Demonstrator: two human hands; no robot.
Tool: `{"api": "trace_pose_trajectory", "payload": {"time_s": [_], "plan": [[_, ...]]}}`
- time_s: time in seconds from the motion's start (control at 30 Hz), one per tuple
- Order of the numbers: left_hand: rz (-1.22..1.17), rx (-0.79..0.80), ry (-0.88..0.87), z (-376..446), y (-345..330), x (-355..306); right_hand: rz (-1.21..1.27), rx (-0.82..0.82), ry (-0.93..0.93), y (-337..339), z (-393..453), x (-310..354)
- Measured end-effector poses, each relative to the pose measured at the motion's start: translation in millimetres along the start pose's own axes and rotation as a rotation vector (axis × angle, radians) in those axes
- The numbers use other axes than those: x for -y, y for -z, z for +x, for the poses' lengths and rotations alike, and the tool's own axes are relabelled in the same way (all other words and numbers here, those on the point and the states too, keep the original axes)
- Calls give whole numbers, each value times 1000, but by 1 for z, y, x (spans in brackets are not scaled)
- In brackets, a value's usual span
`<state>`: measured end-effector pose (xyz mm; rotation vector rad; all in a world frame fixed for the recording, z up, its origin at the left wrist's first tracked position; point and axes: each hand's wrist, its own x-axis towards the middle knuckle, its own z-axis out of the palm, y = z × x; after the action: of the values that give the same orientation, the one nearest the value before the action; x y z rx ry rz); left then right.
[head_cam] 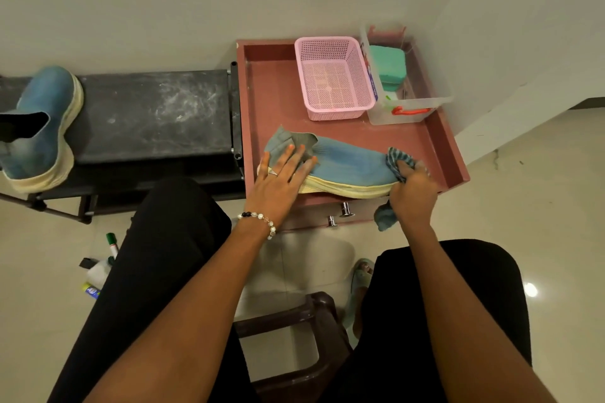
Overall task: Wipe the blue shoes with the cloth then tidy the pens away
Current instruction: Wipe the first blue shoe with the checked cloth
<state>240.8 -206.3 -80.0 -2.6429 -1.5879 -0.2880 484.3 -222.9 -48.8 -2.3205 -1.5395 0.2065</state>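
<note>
A blue shoe (343, 163) lies along the front edge of the pink cabinet top (271, 88). The left hand (281, 177) presses its heel, fingers spread; the right hand (412, 190) grips a cloth (394, 157) at its toe. Behind stand a pink basket (334, 75) and a clear box (409, 108). The second shoe (42, 127) is cut off at the left edge of the black rack (147, 114); the pens (112, 244) on the floor are partly hidden by a leg.

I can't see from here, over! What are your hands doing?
Left hand flat on blue shoe, steadying. Right hand grips cloth, wiping toe. Second shoe waits on bench. Nothing blocking.

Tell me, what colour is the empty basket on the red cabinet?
The basket is pink, with a perforated mesh pattern; the head view shows it.
</note>
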Motion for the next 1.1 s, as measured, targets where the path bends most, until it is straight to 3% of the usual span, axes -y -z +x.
{"api": "trace_pose_trajectory", "payload": {"time_s": [0.2,0.4,0.5,0.57,0.63,0.73,0.83,0.9,0.97,1.03,1.1], "plan": [[32,170,72,-27,-13,-26,-41,174,30,-22,-8,-10],[21,341,100,-28,-5,-31,-78,310,-119,-39,-69,55],[19,396,69,-26,2,-27,11,379,114,-52,-89,89],[42,390,67,-27,6,-25,18,432,315,-49,-78,86],[52,367,53,-27,8,-23,-12,478,374,-39,-60,62],[83,366,50,-27,5,-23,-261,399,145,-17,-44,26],[74,398,77,-21,4,-25,-412,345,33,-15,-49,49],[49,417,104,-18,6,-27,-326,383,26,-25,-56,78],[61,441,113,-17,8,-28,-177,412,143,-34,-60,90],[79,472,117,-18,10,-28,-81,511,276,-27,-56,77],[94,490,112,-16,10,-27,-67,562,262,-14,-42,46]]}}
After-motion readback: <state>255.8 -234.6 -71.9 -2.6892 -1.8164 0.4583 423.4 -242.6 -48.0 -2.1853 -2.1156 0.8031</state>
